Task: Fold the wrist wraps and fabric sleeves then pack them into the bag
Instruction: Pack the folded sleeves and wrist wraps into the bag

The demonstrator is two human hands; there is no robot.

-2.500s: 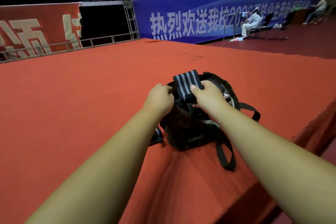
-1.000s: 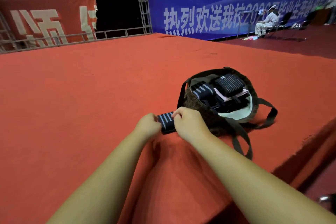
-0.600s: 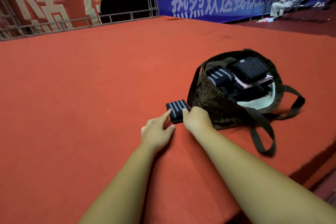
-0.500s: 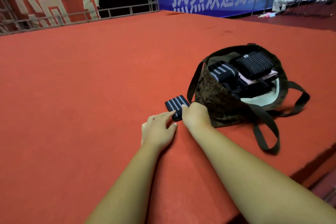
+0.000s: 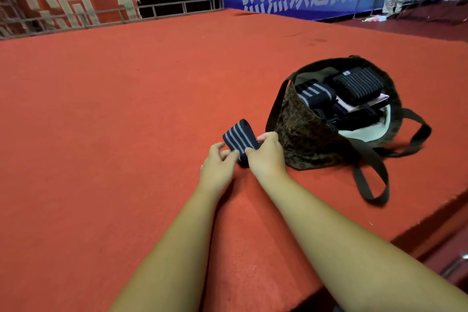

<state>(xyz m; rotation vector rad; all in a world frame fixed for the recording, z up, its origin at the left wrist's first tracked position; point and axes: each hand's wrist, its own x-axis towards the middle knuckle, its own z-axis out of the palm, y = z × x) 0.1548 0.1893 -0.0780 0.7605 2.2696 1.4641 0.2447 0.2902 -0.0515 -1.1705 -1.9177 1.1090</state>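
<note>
Navy wrap, stripes running up-left, left hand, right hand pinching

Noted wrist wrap dk navy w/ pale grey stripes. Bag mottled brown, pale lining; carpet red-orange.

Left hand, right hand on striped wrist wrap beside bag

bag on platform, right of centre, folded wraps inside. loose wrap just left of bag, held between left hand and right hand.
</note>
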